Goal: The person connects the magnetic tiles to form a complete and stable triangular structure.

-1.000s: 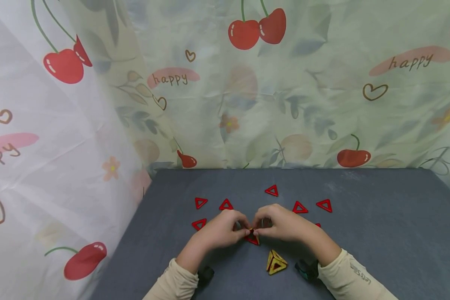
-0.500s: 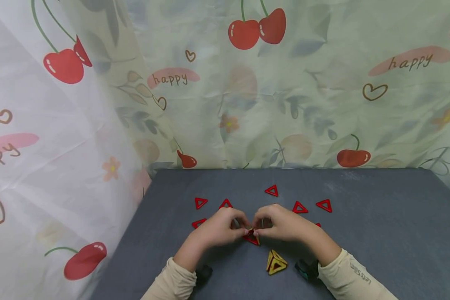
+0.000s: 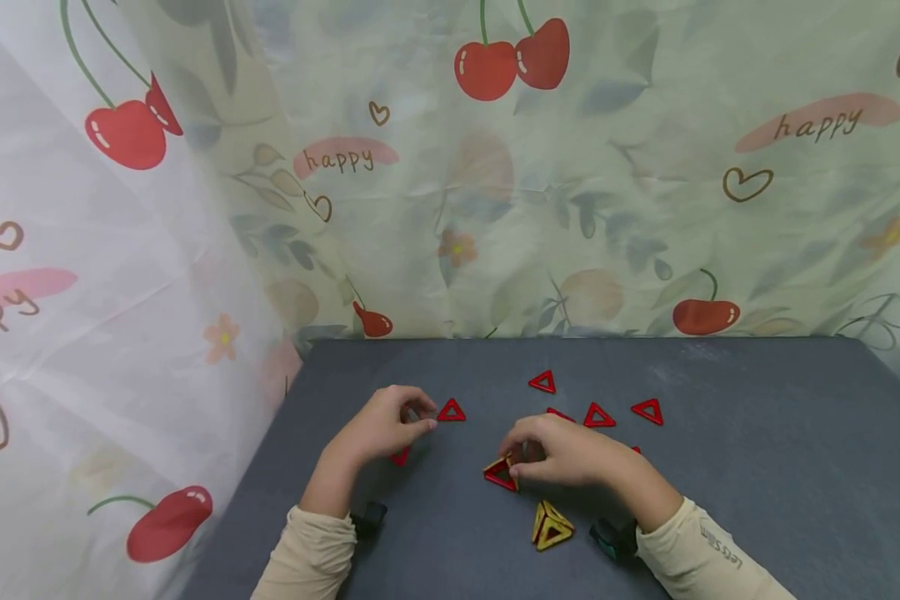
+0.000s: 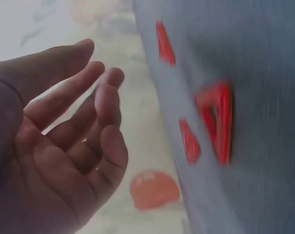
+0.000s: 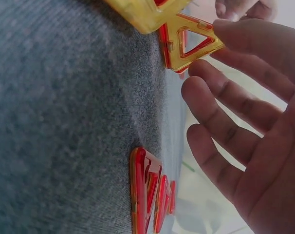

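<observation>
My right hand [image 3: 562, 450] pinches the top corner of a triangular magnetic tile piece between thumb and index finger. In the head view this piece [image 3: 501, 482] shows a red face and yellow edges, standing on the table. The right wrist view shows its yellow tile [image 5: 178, 62] at the fingertips. My left hand [image 3: 386, 423] is over the table's left part, beside a red triangular tile [image 3: 452, 417] and above another red tile [image 3: 401, 457]. Its fingers are loosely bent, with nothing between them in the left wrist view. Nearer me sits a yellow tile pyramid [image 3: 543, 525].
More red triangular tiles lie toward the back and right, among them one at the back [image 3: 543, 389], one right of centre [image 3: 598, 422] and one farther right [image 3: 650, 405]. A printed cloth [image 3: 420, 275] hangs behind the grey table [image 3: 757, 467].
My left hand has let go of the standing tile piece and moved left and back toward the red tiles. The right hand stays at the piece.
</observation>
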